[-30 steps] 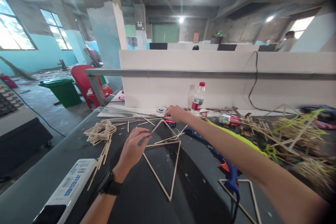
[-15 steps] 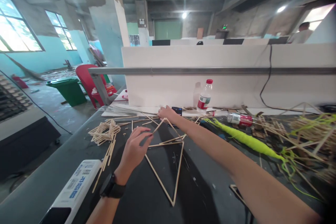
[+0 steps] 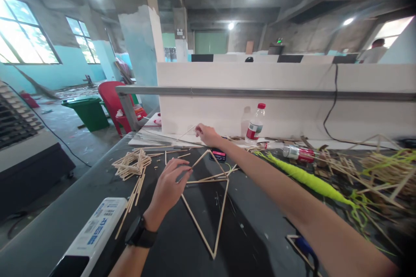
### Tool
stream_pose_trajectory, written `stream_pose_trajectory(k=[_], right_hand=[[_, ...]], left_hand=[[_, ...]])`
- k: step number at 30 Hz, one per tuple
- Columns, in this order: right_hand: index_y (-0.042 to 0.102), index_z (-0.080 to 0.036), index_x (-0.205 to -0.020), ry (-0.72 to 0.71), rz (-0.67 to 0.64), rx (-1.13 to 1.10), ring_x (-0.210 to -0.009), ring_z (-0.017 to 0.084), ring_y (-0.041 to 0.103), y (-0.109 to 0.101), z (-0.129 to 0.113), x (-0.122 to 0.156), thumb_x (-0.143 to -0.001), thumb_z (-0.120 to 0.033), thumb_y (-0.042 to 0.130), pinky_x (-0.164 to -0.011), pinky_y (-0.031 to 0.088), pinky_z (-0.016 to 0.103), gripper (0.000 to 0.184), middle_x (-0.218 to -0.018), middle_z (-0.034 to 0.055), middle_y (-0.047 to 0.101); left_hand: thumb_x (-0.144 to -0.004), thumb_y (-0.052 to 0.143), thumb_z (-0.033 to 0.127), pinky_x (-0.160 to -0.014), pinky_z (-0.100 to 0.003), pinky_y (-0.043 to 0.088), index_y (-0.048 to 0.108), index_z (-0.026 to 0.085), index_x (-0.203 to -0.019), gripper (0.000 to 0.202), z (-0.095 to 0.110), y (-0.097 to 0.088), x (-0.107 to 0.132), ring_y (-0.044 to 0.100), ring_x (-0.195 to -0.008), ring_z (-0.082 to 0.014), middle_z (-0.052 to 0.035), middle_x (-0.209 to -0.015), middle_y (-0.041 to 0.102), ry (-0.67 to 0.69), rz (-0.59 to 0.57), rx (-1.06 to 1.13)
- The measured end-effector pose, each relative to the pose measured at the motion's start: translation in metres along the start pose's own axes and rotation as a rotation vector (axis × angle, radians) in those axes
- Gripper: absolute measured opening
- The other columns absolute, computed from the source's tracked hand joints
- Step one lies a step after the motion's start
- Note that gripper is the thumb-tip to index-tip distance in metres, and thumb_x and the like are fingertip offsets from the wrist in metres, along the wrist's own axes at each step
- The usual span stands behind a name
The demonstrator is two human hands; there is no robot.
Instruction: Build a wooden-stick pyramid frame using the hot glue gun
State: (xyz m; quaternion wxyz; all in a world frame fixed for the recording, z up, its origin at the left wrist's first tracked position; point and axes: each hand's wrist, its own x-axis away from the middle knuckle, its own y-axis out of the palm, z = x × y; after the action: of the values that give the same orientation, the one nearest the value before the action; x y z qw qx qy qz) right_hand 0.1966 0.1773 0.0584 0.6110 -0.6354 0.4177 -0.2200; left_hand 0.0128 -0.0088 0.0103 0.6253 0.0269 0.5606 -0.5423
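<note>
My left hand, with a dark watch on its wrist, pinches one side of a frame of thin wooden sticks. The frame has a long triangle pointing toward me and a smaller peak at its far end. My right hand reaches across to the back edge of the table. Its fingers are closed on a thin wooden stick that slants down to the left. Below my right forearm lies a small dark device with a lit pink display.
Left of the frame are a heap of stick pieces and a white box. At the back stands a red-capped bottle. Rightward lie another bottle, a neon-yellow string bundle and piled sticks.
My right hand has lifted slightly from the table's back edge, and a thin stick now shows at its fingers. My left hand keeps its place on the frame. The view has shifted slightly.
</note>
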Motion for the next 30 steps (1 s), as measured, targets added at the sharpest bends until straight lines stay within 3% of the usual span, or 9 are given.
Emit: stream_pose_trajectory(k=[3, 5, 8, 12, 16, 22, 24, 27, 30], right_hand=[[0.052, -0.013, -0.134, 0.060, -0.004, -0.156, -0.106, 0.018, 0.063, -0.029, 0.013, 0.008, -0.102, -0.021, 0.038, -0.085, 0.046, 0.027, 0.036, -0.127, 0.0148, 0.065], [0.057, -0.012, -0.130, 0.079, -0.065, -0.248, -0.096, 0.018, 0.067, -0.048, 0.021, 0.019, -0.098, -0.022, 0.046, -0.078, 0.048, 0.025, 0.035, -0.118, 0.0139, 0.070], [0.058, -0.012, -0.129, 0.102, -0.154, -0.362, -0.083, 0.016, 0.070, -0.070, 0.030, 0.039, -0.098, -0.023, 0.044, -0.069, 0.050, 0.023, 0.037, -0.110, 0.0134, 0.074], [0.063, -0.011, -0.121, 0.140, -0.200, -0.433, -0.082, 0.018, 0.071, -0.093, 0.038, 0.061, -0.101, -0.033, 0.037, -0.065, 0.050, 0.024, 0.039, -0.111, 0.0173, 0.074], [0.071, -0.013, -0.105, 0.162, -0.235, -0.403, -0.067, 0.017, 0.069, -0.107, 0.045, 0.076, -0.097, -0.039, 0.046, -0.057, 0.046, 0.025, 0.037, -0.095, 0.0148, 0.078], [0.075, -0.016, -0.106, 0.107, -0.202, -0.297, -0.063, 0.014, 0.067, -0.098, 0.024, 0.068, -0.100, -0.044, 0.039, -0.064, 0.049, 0.025, 0.046, -0.090, 0.0092, 0.078], [0.073, -0.018, -0.115, 0.085, -0.196, -0.256, -0.074, 0.015, 0.070, -0.088, 0.011, 0.056, -0.100, -0.042, 0.042, -0.073, 0.051, 0.026, 0.042, -0.096, 0.0087, 0.078], [0.062, -0.019, -0.134, 0.099, -0.202, -0.170, -0.102, 0.022, 0.068, -0.075, 0.000, 0.037, -0.094, -0.036, 0.059, -0.090, 0.050, 0.032, 0.044, -0.120, 0.0127, 0.071], [0.058, -0.020, -0.134, 0.118, -0.260, -0.097, -0.114, 0.025, 0.061, -0.066, 0.002, 0.026, -0.094, -0.034, 0.064, -0.096, 0.050, 0.044, 0.043, -0.135, 0.0136, 0.059]], left_hand=[[-0.094, 0.060, 0.023, -0.107, -0.048, 0.042, 0.070, 0.024, -0.095, 0.010, 0.000, 0.001, 0.001, 0.063, -0.103, -0.0213, -0.0058, -0.106, 0.068, 0.010, -0.005, 0.002], [-0.094, 0.060, 0.023, -0.108, -0.048, 0.040, 0.069, 0.024, -0.095, 0.010, -0.001, 0.002, 0.002, 0.063, -0.103, -0.0208, -0.0054, -0.106, 0.068, 0.017, -0.008, 0.004], [-0.094, 0.060, 0.023, -0.103, -0.045, 0.045, 0.069, 0.023, -0.095, 0.009, -0.001, 0.002, 0.002, 0.062, -0.103, -0.0209, -0.0060, -0.106, 0.067, 0.025, -0.009, 0.011], [-0.094, 0.059, 0.024, -0.097, -0.043, 0.048, 0.068, 0.023, -0.096, 0.009, -0.003, 0.001, 0.001, 0.062, -0.103, -0.0214, -0.0065, -0.106, 0.067, 0.039, -0.020, 0.002], [-0.095, 0.058, 0.026, -0.099, -0.046, 0.048, 0.068, 0.022, -0.096, 0.011, -0.005, 0.002, 0.002, 0.062, -0.103, -0.0219, -0.0070, -0.106, 0.067, 0.043, -0.019, -0.003], [-0.094, 0.059, 0.025, -0.101, -0.047, 0.047, 0.069, 0.023, -0.096, 0.010, -0.005, 0.003, 0.002, 0.062, -0.104, -0.0218, -0.0070, -0.107, 0.067, 0.049, -0.021, 0.004], [-0.094, 0.059, 0.023, -0.100, -0.046, 0.047, 0.069, 0.023, -0.096, 0.010, -0.004, 0.002, 0.002, 0.062, -0.104, -0.0216, -0.0068, -0.107, 0.067, 0.041, -0.014, 0.007], [-0.093, 0.060, 0.024, -0.102, -0.046, 0.046, 0.069, 0.023, -0.094, 0.009, -0.004, 0.001, 0.002, 0.063, -0.103, -0.0218, -0.0063, -0.106, 0.067, 0.029, -0.014, -0.002], [-0.093, 0.060, 0.025, -0.101, -0.046, 0.046, 0.069, 0.024, -0.095, 0.009, -0.005, 0.001, 0.002, 0.063, -0.103, -0.0222, -0.0064, -0.106, 0.067, 0.022, -0.015, -0.011]])
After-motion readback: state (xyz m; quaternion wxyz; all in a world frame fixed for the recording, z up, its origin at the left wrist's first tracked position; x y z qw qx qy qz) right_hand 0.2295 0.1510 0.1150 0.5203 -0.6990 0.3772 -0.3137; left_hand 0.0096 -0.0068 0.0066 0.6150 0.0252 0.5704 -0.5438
